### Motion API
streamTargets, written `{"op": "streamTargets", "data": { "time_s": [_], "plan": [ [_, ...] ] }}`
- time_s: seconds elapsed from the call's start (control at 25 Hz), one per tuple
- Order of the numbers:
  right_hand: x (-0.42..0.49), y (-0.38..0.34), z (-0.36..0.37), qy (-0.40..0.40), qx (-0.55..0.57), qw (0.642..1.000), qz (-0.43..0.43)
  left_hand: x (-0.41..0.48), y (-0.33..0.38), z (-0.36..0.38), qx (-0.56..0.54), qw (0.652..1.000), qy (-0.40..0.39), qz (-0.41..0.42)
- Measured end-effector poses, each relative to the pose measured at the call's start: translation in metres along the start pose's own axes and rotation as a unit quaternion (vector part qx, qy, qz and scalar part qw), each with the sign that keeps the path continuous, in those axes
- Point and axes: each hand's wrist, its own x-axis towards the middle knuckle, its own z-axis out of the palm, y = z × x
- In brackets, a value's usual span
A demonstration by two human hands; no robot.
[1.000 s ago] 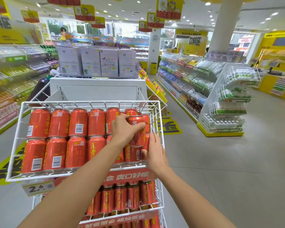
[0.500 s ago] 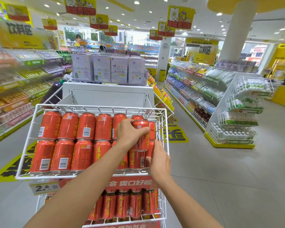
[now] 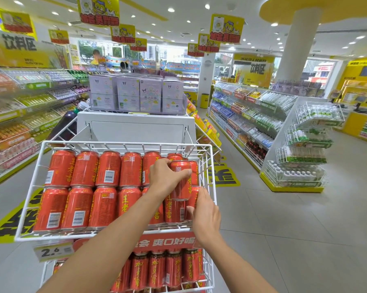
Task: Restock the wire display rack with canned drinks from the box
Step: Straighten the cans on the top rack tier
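Left hand [image 3: 167, 178] is reaching across into the right end of the top basket [image 3: 115, 144] of the white wire rack [image 3: 210, 271]. Its grip is wrapping the upper part of one red can [image 3: 181, 182], thumb on the near left side, fingers [image 3: 183, 172] curling over the front just under the rim. Grip is clamped on the can; no gap is showing between fingers and metal. The held can is lying on top of the lower layer, its top pointing toward the far edge of the basket.

Right hand [image 3: 206, 216] is sitting lower, at the basket's front right corner. Fingers are together and slightly curled, tips pressing against the side of a can [image 3: 194, 197] in the front row. Whether this grip is actually closing around that can cannot be told; only the back of the hand is showing.

The other cans [image 3: 83, 189] are lying in two rows, filling the basket from the left side across. A second tier [image 3: 157, 269] below is holding upright red cans behind a red sign strip [image 3: 163, 242]. A price tag [image 3: 53, 251] is hanging at the front left.
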Motion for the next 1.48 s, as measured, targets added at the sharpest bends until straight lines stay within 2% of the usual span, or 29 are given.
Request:
{"op": "streamTargets", "data": {
  "time_s": [0.28,0.52,0.76,0.96,1.48],
  "plan": [
    [-0.006,-0.003,0.000,0.002,-0.011,1.000,-0.008,0.007,-0.002,-0.001,0.007,1.000,-0.011,-0.007],
    [-0.008,-0.007,-0.012,-0.055,-0.087,0.994,-0.038,0.005,0.001,-0.002,0.005,1.000,-0.015,-0.006],
    [-0.003,0.004,-0.076,-0.128,-0.061,0.980,-0.138,0.002,0.007,0.005,0.016,1.000,-0.011,-0.023],
    [0.000,0.024,-0.123,-0.132,-0.114,0.964,-0.200,-0.003,0.025,0.017,0.052,0.997,-0.006,-0.050],
    [0.029,0.055,-0.133,-0.146,-0.128,0.956,-0.221,0.019,0.063,0.065,0.112,0.986,0.034,-0.117]
  ]
}}
